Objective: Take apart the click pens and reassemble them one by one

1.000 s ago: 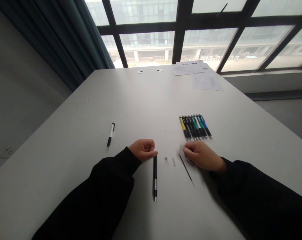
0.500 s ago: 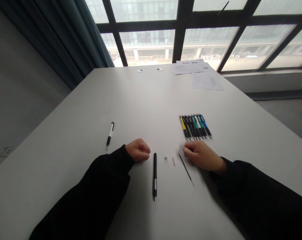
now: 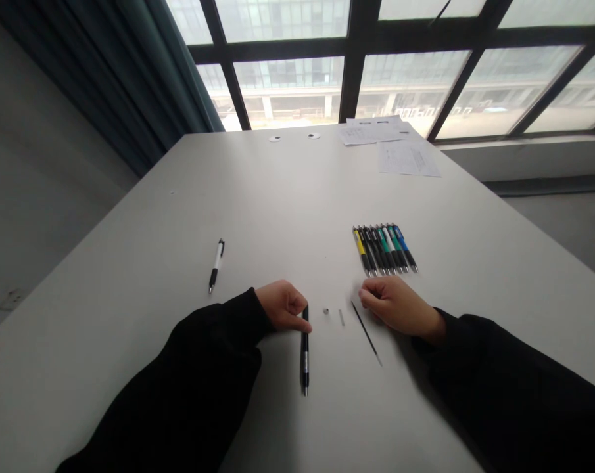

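Note:
My left hand (image 3: pixel 285 307) is over the upper end of a black pen body (image 3: pixel 306 361), which lies lengthwise on the table. Its thumb sticks out across the pen, apart from the curled forefinger; whether it touches is unclear. To the right of the pen lie a small metallic piece (image 3: pixel 326 311) and a short, pale, thin piece, probably a spring (image 3: pixel 341 317). A dark ink refill (image 3: pixel 367 334) slants beside my right hand (image 3: pixel 393 304). That hand rests on the table in a loose fist, with nothing seen in it.
Several click pens (image 3: pixel 384 249) in different colours lie side by side beyond my right hand. A white and black pen (image 3: pixel 217 266) lies alone on the left. Papers (image 3: pixel 408 159) are at the table's far right, near the window. Two round white pieces (image 3: pixel 314 136) sit along the far edge.
My left hand has moved right and slightly toward me, onto the upper part of the black pen body, and its thumb has stretched out. My right hand and the small parts stay put.

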### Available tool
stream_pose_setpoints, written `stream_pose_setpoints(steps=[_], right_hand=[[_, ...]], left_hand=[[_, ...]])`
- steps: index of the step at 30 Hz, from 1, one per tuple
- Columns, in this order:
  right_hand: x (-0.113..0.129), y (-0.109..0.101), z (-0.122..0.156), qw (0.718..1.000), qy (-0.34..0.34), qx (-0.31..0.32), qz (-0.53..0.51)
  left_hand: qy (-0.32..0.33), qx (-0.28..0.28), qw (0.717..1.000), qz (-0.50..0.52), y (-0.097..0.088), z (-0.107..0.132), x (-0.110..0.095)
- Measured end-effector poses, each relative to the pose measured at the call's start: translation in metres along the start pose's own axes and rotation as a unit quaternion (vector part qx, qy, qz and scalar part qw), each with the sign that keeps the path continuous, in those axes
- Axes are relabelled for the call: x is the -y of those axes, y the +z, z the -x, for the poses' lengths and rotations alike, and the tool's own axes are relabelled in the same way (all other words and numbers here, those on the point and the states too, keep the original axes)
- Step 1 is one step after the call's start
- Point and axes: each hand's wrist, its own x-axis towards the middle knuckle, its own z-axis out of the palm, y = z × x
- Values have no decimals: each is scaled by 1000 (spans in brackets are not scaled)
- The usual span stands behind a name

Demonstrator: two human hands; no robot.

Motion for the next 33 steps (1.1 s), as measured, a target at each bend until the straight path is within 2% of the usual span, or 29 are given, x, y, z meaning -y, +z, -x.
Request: stream_pose_setpoints(steps=[10,18,22,25,29,33], right_hand=[[0,0,0,1000,-1,-1,4],[1,0,0,1000,-6,-2,6],[0,0,-1,1000,-3,-2,1],[1,-4,0,1000,5,14,3],[7,-12,6,996,-18,75,47],[19,-15,15,986,-9,107,124]], left_hand=[[30,60,998,15,-8,-1,6],[33,62,997,26,-6,-1,6],[27,32,998,49,-7,0,7],[8,8,999,30,-13,4,9],[-38,8,997,-72,-17,10,1],[-144,-8,967,-208,-7,11,-19]])
